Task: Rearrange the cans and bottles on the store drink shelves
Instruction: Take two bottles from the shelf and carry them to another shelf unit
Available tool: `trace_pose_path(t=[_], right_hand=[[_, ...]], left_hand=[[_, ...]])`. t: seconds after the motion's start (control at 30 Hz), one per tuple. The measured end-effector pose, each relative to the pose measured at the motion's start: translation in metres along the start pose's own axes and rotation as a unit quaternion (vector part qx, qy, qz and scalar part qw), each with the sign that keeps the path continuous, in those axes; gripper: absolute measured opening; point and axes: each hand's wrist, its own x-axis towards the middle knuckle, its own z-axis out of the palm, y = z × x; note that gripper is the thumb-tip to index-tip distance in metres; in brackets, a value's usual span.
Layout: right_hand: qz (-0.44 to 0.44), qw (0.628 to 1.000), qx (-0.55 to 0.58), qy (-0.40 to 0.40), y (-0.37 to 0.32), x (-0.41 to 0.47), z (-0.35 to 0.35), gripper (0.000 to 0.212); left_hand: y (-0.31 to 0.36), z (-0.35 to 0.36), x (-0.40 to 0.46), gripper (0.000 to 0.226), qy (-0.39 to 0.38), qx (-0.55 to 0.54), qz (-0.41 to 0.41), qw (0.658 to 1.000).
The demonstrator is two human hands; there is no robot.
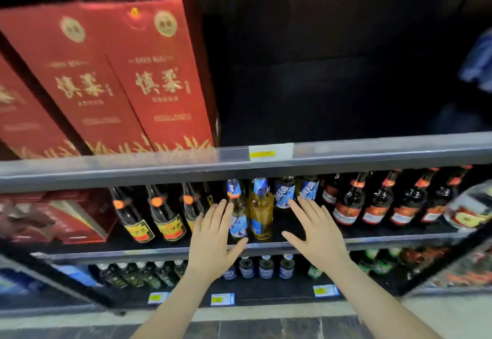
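Two beer bottles with blue-and-white labels stand at the front of the middle shelf (159,251): a clear one (237,219) and an amber one (261,213). More blue-labelled bottles (285,192) stand behind them. My left hand (213,243) is open with straight fingers, just left of the clear bottle, its fingertips beside the bottle's shoulder. My right hand (316,235) is open too, spread right of the amber bottle with a gap between. Neither hand holds anything.
Clear bottles with yellow labels (165,219) stand left of my hands, dark red-labelled bottles (378,203) to the right. Red gift boxes (149,72) fill the upper shelf's left; its right side is dark. Small bottles (266,268) line the lower shelf. A red carton (53,219) lies far left.
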Motion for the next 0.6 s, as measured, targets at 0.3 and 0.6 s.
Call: trace_pose_path(t=[0.3,0.6], right_hand=[[0.019,0.999,-0.005,-0.032,-0.002,-0.049,-0.19,0.065],[0.041,0.999,-0.02,0.004,0.09,-0.112,-0.335,0.064]], left_hand=[[0.084,-0.173,0.032,0.068,-0.048,-0.005,0.08,0.996],[0.226,-0.253,0.076,0.066,0.018,-0.01,0.145,0.989]])
